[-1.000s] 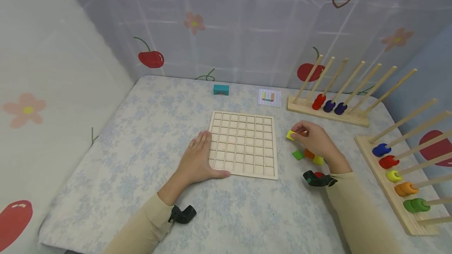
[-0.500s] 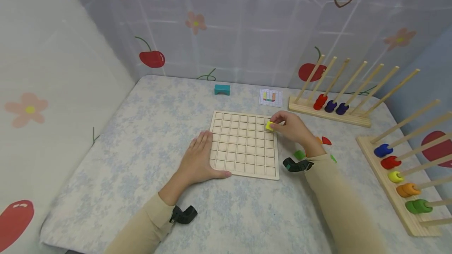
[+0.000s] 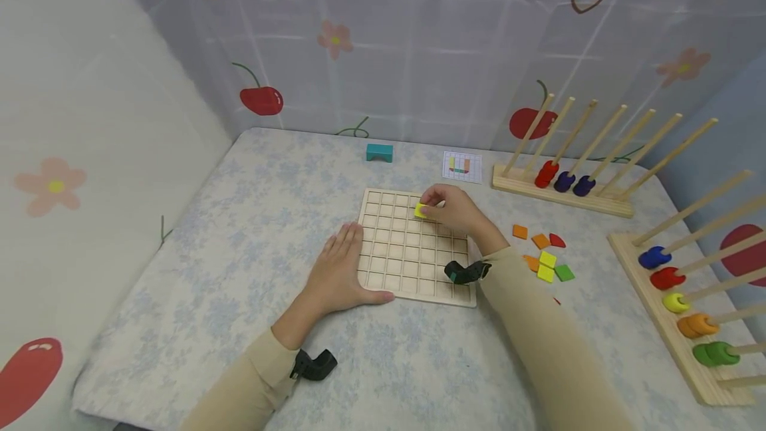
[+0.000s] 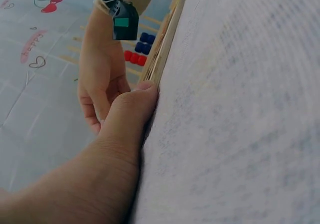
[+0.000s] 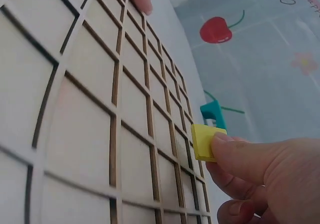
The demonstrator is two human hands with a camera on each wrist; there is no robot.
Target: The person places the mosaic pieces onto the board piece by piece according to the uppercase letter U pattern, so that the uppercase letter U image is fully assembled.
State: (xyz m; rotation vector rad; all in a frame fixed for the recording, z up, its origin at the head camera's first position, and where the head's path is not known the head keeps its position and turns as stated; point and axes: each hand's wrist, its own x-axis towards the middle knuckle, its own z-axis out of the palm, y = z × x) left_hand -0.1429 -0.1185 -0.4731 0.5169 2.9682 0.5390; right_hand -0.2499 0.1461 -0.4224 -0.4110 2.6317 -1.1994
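Note:
A pale wooden grid board (image 3: 396, 253) with square cells lies on the cloth-covered table. My left hand (image 3: 336, 273) rests flat along its left edge, fingers straight, with the thumb at the near left corner. Between thumb and fingers my right hand (image 3: 455, 210) pinches a yellow square tile (image 5: 204, 141). In the head view the tile overlaps the far rows of the board, right of the middle. The right wrist view shows it close over the grid's cells, held by one edge.
Loose orange, yellow, green and red tiles (image 3: 547, 259) lie right of the board. A small pattern card (image 3: 462, 167) and a teal block (image 3: 380, 152) sit behind it. Two wooden peg racks with colored beads, one at the back (image 3: 562, 195) and one at the right (image 3: 676, 324), border the table.
My right hand has carried the yellow tile leftward from the loose tiles to over the board, uncovering those tiles. My left hand has stayed at the board's edge.

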